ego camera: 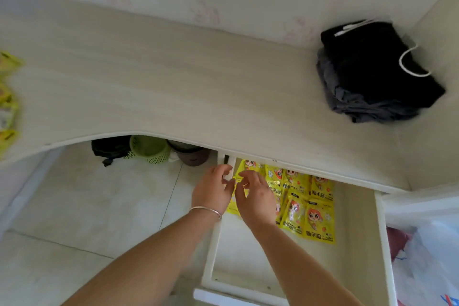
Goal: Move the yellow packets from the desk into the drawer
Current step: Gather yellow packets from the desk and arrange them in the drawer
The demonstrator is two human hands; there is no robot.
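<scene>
A yellow packet (239, 173) was held at the back left corner of the open drawer (360, 231), over the left end of the packets already laid there (305, 208), which lay in overlapping rows across the drawer's back half. Both hands met on it: the left hand (212, 190), a bangle (206, 211) on its wrist, had its fingers curled at the packet's left edge beside the drawer's side wall, and the right hand (255, 196) pinched the packet from the right with bent fingers. The step in hand looked to be the placing of this packet into the row. The next move would likely call for letting it down flat against its neighbours and releasing it, then reaching back across the desk (161, 87) to the far left edge of the view, where more yellow packets (7, 99) lay, blurred and partly cut off. So the task seemed well along but not finished. On the desk's right corner sat folded dark clothes (372, 72), and under the desk stood a green basket (149, 148).
</scene>
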